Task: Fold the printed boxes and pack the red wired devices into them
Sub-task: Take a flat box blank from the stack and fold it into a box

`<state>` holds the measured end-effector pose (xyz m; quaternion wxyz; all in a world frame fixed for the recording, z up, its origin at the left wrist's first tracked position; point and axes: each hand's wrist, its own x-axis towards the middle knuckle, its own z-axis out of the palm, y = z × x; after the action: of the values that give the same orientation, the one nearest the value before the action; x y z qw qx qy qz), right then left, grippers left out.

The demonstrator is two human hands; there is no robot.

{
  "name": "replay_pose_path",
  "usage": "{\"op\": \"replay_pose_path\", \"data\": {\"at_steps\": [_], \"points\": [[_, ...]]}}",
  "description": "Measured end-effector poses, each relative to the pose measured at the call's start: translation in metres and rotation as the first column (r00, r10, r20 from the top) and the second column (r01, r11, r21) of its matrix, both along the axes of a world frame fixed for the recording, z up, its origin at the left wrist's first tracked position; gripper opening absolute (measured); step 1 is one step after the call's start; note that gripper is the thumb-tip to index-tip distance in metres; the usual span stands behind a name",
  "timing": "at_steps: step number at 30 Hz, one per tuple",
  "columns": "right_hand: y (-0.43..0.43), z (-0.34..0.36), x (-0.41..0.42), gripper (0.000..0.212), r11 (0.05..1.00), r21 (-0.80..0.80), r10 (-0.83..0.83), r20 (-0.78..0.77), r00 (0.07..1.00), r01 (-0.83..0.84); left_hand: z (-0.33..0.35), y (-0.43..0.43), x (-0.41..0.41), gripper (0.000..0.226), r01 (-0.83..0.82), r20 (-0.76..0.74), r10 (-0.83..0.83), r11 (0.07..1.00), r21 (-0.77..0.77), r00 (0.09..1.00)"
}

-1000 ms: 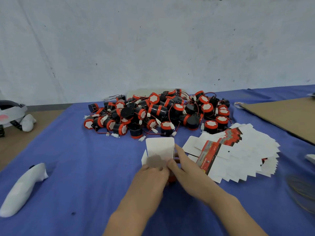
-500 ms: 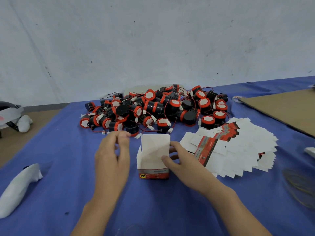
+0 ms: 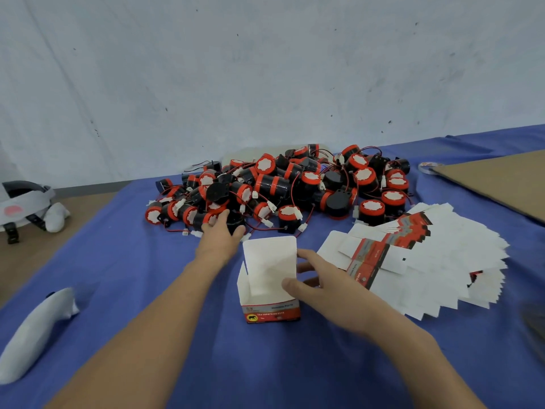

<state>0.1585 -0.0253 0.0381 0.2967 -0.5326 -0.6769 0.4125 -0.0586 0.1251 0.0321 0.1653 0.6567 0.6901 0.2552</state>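
The folded box (image 3: 269, 312) stands upright on the blue surface (image 3: 124, 261). It is white inside, with a red printed band low on its front and its top flap raised. The right hand (image 3: 323, 280) grips its right wall, thumb in front. The left hand (image 3: 219, 236) curls round a black device (image 3: 235, 221) at the near edge of the red-capped pile (image 3: 295, 184).

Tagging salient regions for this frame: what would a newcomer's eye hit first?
The heap of red-and-black wired devices at the far centre of the blue cloth. Nearer, an open box stands upright, held by the right hand, while the left hand grips a black device at the heap's near edge. Flat printed boxes fan out at right.
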Motion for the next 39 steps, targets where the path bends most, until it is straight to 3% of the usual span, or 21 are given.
{"op": "replay_pose_path", "data": {"at_steps": [3,7,10,14,19,22,24,26,30,34,37,39], "points": [[-0.001,0.000,0.003,0.081,1.000,-0.015,0.000,0.017,1.000,0.000,-0.004,0.020,0.005,0.060,-0.029,-0.041,0.027,0.999,-0.038,0.999],[0.000,0.002,0.009,0.100,1.000,-0.021,-0.020,-0.042,0.999,0.019,-0.011,0.024,0.007,0.049,-0.096,-0.019,0.097,0.993,0.067,0.995],[0.000,0.005,0.013,0.099,0.997,0.004,-0.070,-0.138,0.988,0.071,-0.002,0.012,0.003,0.037,-0.203,0.192,0.162,0.955,0.218,0.968],[-0.002,0.013,0.016,0.093,0.970,0.147,-0.159,-0.222,0.962,0.194,0.031,-0.017,-0.017,0.028,-0.369,0.576,0.147,0.883,0.291,0.804],[-0.007,0.026,0.009,0.077,0.885,0.292,-0.255,-0.349,0.902,0.363,0.089,-0.061,-0.027,0.028,-0.408,0.744,-0.060,0.806,0.429,0.665],[-0.013,0.038,0.002,0.067,0.810,0.395,-0.286,-0.381,0.879,0.434,0.117,-0.105,-0.020,0.021,-0.299,0.620,-0.240,0.712,0.636,0.747],[-0.021,0.047,-0.007,0.056,0.784,0.447,-0.243,-0.418,0.875,0.431,0.118,-0.132,-0.013,0.020,-0.192,0.466,-0.274,0.655,0.731,0.841],[-0.030,0.056,-0.019,0.048,0.785,0.485,-0.157,-0.446,0.881,0.385,0.106,-0.155,-0.001,0.032,-0.090,0.344,-0.275,0.650,0.754,0.898],[-0.043,0.065,-0.042,0.053,0.823,0.522,0.026,-0.428,0.903,0.224,0.075,-0.181,0.026,0.049,0.092,0.129,-0.269,0.679,0.729,0.955],[-0.042,0.066,-0.046,0.059,0.840,0.507,0.001,-0.360,0.933,0.195,0.073,-0.181,0.029,0.066,0.350,-0.170,-0.318,0.686,0.638,0.933],[-0.036,0.066,-0.035,0.058,0.860,0.465,-0.040,-0.353,0.935,0.212,0.079,-0.178,0.015,0.070,0.447,-0.161,-0.435,0.711,0.543,0.886],[-0.033,0.064,-0.027,0.040,0.882,0.423,-0.048,-0.362,0.931,0.210,0.079,-0.179,0.006,0.055,0.422,-0.129,-0.439,0.678,0.602,0.889]]}}
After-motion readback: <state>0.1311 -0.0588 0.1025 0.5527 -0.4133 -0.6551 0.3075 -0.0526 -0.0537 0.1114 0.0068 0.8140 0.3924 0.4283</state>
